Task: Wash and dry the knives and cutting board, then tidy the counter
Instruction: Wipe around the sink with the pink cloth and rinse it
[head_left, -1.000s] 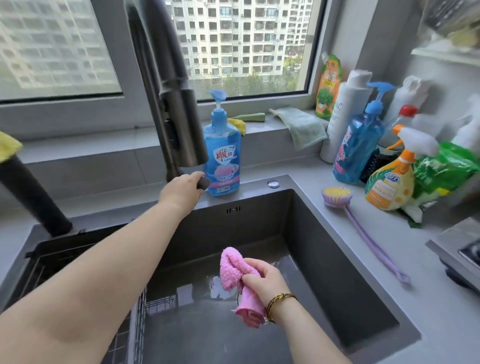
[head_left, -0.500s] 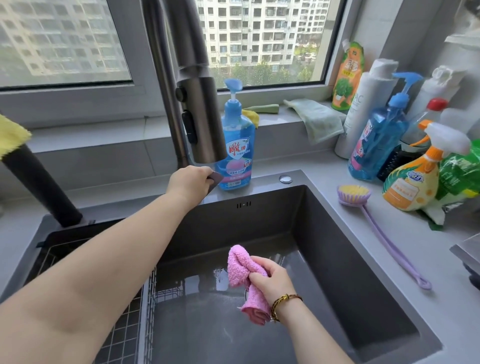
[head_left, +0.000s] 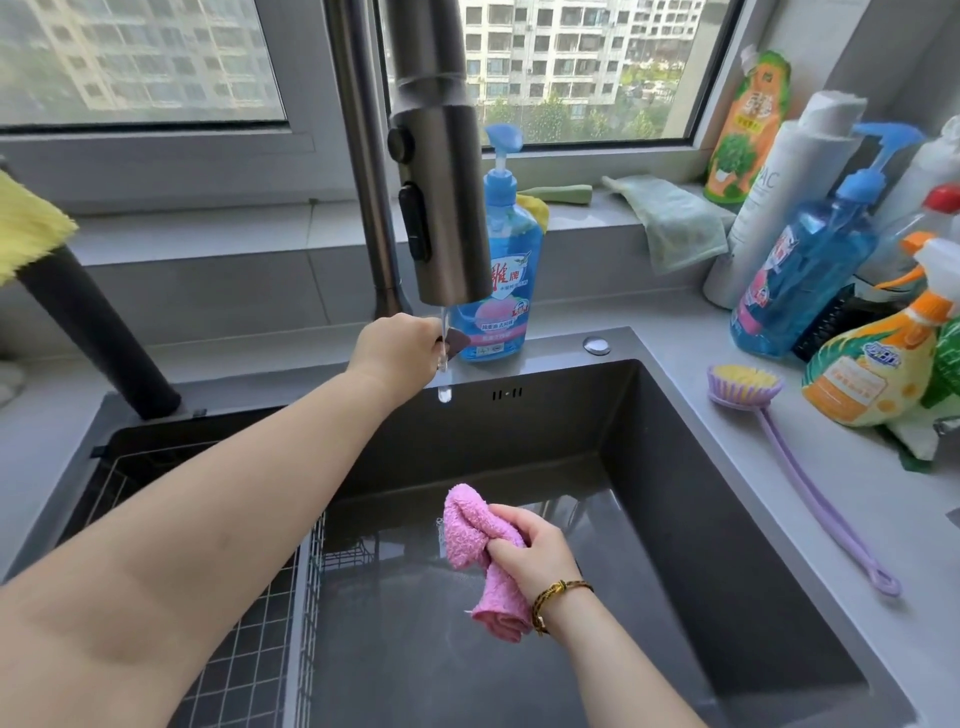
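My left hand (head_left: 400, 345) reaches to the back of the sink and grips the tap lever (head_left: 458, 342) at the foot of the tall steel tap (head_left: 439, 171). A thin stream of water (head_left: 443, 358) falls from the spray head just past my fingers. Low over the dark sink basin (head_left: 691, 519), my right hand (head_left: 535, 553) holds a bunched pink cloth (head_left: 475, 540). No knife or cutting board shows in the head view.
A wire rack (head_left: 218, 649) fills the sink's left part. A blue soap pump bottle (head_left: 498, 275) stands behind the tap. A purple long-handled brush (head_left: 769, 415) lies on the right counter beside several cleaning bottles (head_left: 810, 270). A green cloth (head_left: 670, 223) hangs off the sill.
Water has started to run from the tap while my left hand stays on the lever. The pink cloth has stayed in my right hand over the basin. The view moved closer to the tap.
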